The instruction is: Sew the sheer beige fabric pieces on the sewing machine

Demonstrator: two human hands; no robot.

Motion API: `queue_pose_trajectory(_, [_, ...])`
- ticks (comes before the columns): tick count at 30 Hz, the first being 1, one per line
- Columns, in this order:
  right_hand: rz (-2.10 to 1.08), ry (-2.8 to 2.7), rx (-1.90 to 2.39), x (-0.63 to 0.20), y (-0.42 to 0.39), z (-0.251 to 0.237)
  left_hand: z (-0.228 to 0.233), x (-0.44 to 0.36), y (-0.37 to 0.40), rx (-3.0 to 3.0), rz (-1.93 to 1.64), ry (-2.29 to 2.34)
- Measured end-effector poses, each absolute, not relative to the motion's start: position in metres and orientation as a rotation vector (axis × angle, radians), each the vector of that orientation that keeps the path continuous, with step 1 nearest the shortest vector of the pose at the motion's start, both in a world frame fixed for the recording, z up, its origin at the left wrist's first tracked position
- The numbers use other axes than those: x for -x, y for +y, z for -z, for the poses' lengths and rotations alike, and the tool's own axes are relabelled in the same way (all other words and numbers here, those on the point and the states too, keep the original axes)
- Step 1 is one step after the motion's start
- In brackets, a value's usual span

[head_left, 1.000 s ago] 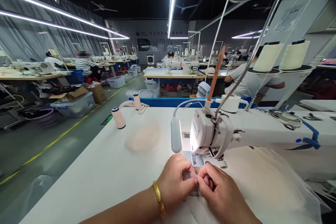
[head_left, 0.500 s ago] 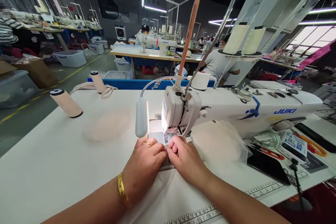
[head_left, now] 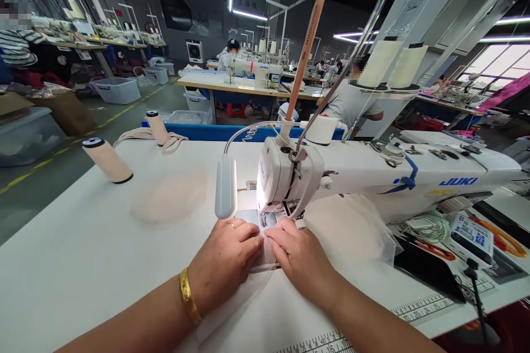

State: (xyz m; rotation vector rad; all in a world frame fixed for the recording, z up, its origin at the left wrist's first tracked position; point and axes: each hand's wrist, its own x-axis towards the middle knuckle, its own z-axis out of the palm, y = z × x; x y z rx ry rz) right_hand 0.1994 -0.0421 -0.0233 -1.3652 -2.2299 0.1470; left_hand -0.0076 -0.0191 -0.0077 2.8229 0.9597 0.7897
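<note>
My left hand (head_left: 232,253), with a ring and a gold bracelet, is closed with its fingertips on a thin sheer fabric (head_left: 268,256) at the sewing machine's needle plate. Facing it, my right hand (head_left: 302,256) pinches the same fabric, its fingertips almost touching the left ones. The white sewing machine (head_left: 281,176) stands just beyond both hands, its presser foot directly ahead of the fingertips. Part of the fabric trails over the table edge toward me, pale and see-through. How the layers lie under my fingers is hidden.
A grey lamp (head_left: 226,187) hangs left of the needle. Two thread cones (head_left: 108,161) stand on the left of the table (head_left: 103,253). More sheer fabric (head_left: 351,226) lies under the machine arm. At right are a black phone (head_left: 430,270) and orange-handled scissors (head_left: 436,250).
My right hand's fingers have uncurled and stretched a little forward along the fabric. My left hand stays nearly in place. The view has shifted slightly.
</note>
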Motion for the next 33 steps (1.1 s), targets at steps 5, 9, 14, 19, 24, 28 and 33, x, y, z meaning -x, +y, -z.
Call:
queue_pose_trajectory(5, [-0.048, -2.256, 1.377, -0.199, -0.041, 0.022, 0.007, 0.007, -0.017, -2.802, -0.714, 0.995])
queue_pose_trajectory(9, [0.036, -2.267, 1.415, -0.198, -0.039, 0.021, 0.004, 0.007, -0.013, -2.794, -0.637, 1.018])
queue_pose_trajectory(14, [0.152, -2.242, 1.441, -0.198, -0.038, 0.024, 0.004, 0.007, -0.010, -2.775, -0.623, 1.031])
queue_pose_trajectory(19, [0.178, -2.228, 1.407, -0.198, -0.036, 0.026, 0.006, 0.007, -0.009, -2.734, -0.606, 1.048])
queue_pose_trajectory(24, [0.049, -2.288, 1.323, -0.206, -0.042, 0.018, -0.012, 0.012, -0.020, -2.640, -0.461, 1.064])
queue_pose_trajectory(28, [-0.143, -2.383, 1.226, -0.214, -0.049, 0.010, -0.024, 0.017, -0.036, -2.627, -0.350, 1.009])
queue_pose_trajectory(33, [-0.234, -2.407, 1.077, -0.216, -0.047, 0.010, -0.003, 0.013, -0.035, -2.728, -0.616, 1.011])
